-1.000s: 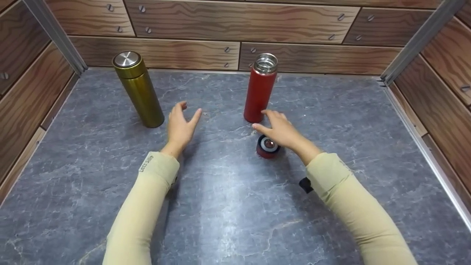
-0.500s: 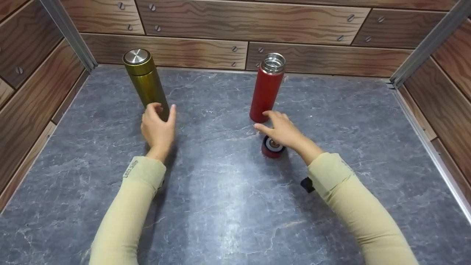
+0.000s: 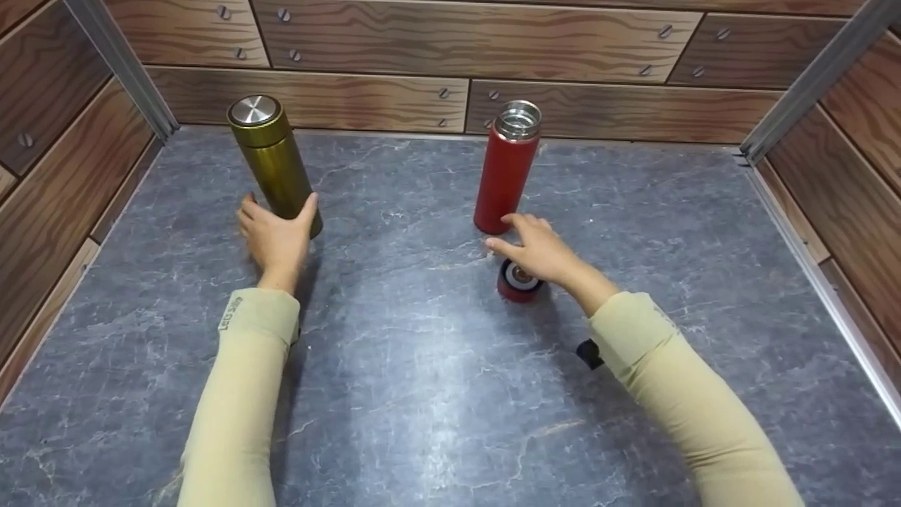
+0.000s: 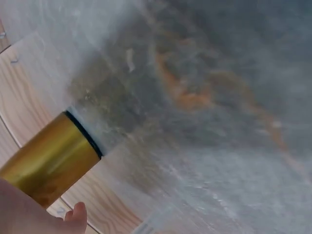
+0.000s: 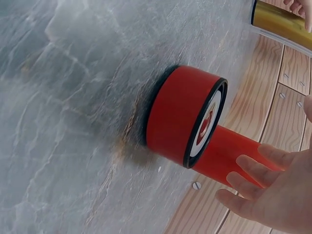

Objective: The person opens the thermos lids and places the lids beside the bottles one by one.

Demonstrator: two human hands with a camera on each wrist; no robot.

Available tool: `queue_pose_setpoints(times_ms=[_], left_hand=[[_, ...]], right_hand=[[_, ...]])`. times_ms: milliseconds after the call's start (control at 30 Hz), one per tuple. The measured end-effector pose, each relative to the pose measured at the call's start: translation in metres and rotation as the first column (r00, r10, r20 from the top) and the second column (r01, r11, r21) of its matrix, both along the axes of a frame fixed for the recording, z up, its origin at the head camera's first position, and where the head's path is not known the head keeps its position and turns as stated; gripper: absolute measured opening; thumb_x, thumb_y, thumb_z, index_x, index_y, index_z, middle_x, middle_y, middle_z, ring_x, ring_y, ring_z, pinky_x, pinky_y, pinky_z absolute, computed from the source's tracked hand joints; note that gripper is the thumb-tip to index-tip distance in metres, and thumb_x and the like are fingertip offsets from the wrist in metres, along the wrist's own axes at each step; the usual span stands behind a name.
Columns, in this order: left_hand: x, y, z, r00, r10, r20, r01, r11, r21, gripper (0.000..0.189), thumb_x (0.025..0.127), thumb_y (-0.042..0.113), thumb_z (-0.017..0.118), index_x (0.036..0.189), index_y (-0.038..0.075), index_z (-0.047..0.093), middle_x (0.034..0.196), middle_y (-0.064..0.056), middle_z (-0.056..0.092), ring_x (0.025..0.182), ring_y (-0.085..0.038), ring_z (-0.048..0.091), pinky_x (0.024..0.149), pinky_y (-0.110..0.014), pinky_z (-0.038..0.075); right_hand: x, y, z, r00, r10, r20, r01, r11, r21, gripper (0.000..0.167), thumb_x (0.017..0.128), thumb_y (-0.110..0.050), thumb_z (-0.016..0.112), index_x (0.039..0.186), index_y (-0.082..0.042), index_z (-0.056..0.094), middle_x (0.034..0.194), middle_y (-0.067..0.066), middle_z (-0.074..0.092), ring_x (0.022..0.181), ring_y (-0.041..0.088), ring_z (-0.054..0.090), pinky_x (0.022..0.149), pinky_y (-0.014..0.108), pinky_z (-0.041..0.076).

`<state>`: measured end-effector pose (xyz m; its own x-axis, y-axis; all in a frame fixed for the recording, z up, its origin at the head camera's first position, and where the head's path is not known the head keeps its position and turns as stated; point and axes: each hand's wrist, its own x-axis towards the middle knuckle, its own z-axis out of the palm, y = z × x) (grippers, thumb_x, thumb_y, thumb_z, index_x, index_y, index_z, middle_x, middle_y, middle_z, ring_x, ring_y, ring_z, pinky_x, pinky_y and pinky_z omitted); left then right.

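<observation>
The flask (image 3: 279, 172) is gold-green with a silver top (image 3: 253, 110), the bottle (image 3: 502, 184) and black-rimmed cap (image 5: 176, 111) red, the bench (image 3: 394, 352) blue-grey veined white, the walls (image 3: 457, 42) brown wood-grain.

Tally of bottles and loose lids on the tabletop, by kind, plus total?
Bottles: 2 (gold bottle, red bottle)
Loose lids: 1 (red lid)
Total: 3

Dark lettering (image 3: 231, 314) on the left cuff (image 3: 264, 317), behind the left hand (image 3: 274, 236), reads "Lets S", then blurs, while marks (image 3: 664, 320) on the right cuff (image 3: 630, 324), behind the right hand (image 3: 540, 251), are illegible
</observation>
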<state>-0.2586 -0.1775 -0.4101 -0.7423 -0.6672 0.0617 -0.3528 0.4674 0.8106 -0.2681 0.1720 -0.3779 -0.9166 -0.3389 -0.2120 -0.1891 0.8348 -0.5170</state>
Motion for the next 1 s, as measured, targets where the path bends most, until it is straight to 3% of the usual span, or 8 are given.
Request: queue_pose_setpoints(times_ms=[100, 367, 533, 700, 1000], left_hand=[[-0.005, -0.002, 0.005, 1.000, -0.004, 0.009, 0.004, 1.000, 0.018, 0.106, 0.071, 0.064, 0.065, 0.146, 0.006, 0.017, 0.148, -0.016, 0.025, 0.137, -0.029, 0.027, 0.113, -0.040, 0.025], [-0.018, -0.004, 0.019, 0.997, -0.031, -0.072, 0.034, 0.999, 0.030, 0.106, 0.071, 0.058, 0.069, 0.146, 0.007, 0.015, 0.148, -0.013, 0.029, 0.136, -0.027, 0.029, 0.115, -0.036, 0.020], [-0.021, -0.005, 0.018, 0.991, -0.015, -0.134, 0.026, 0.996, 0.086, 0.094, 0.075, 0.047, 0.071, 0.143, 0.006, 0.020, 0.141, -0.015, 0.038, 0.130, -0.027, 0.038, 0.111, -0.034, 0.027], [-0.022, -0.008, 0.017, 0.971, -0.027, -0.237, 0.058, 0.991, 0.125, 0.078, 0.080, 0.030, 0.071, 0.138, 0.004, 0.026, 0.135, -0.016, 0.042, 0.126, -0.025, 0.042, 0.109, -0.029, 0.029], [-0.019, -0.009, 0.016, 0.967, -0.079, -0.241, 0.110, 0.987, 0.121, 0.076, 0.080, 0.029, 0.071, 0.138, 0.004, 0.029, 0.134, -0.015, 0.044, 0.125, -0.024, 0.043, 0.109, -0.030, 0.030]], right_hand=[[0.001, 0.002, 0.001, 1.000, 0.009, -0.007, -0.009, 1.000, 0.003, 0.069, 0.092, -0.052, 0.046, 0.141, -0.005, 0.034, 0.146, 0.018, 0.035, 0.135, 0.034, 0.029, 0.110, 0.052, 0.026], [0.002, 0.007, 0.002, 0.999, 0.013, -0.048, -0.013, 1.000, 0.010, 0.063, 0.093, -0.048, 0.047, 0.136, -0.002, 0.042, 0.141, 0.020, 0.041, 0.132, 0.035, 0.033, 0.109, 0.053, 0.028], [0.002, 0.009, 0.004, 0.999, 0.011, -0.049, -0.010, 1.000, 0.018, 0.063, 0.093, -0.049, 0.047, 0.135, -0.003, 0.044, 0.139, 0.020, 0.042, 0.130, 0.035, 0.035, 0.108, 0.052, 0.029], [0.003, 0.011, 0.004, 0.999, -0.002, -0.047, 0.003, 1.000, 0.013, 0.063, 0.092, -0.050, 0.047, 0.135, -0.004, 0.045, 0.138, 0.019, 0.043, 0.130, 0.035, 0.035, 0.108, 0.054, 0.030], [0.004, 0.013, 0.005, 0.999, -0.008, -0.038, 0.009, 1.000, 0.022, 0.062, 0.093, -0.050, 0.046, 0.135, -0.004, 0.045, 0.138, 0.019, 0.042, 0.131, 0.034, 0.035, 0.108, 0.053, 0.029]])
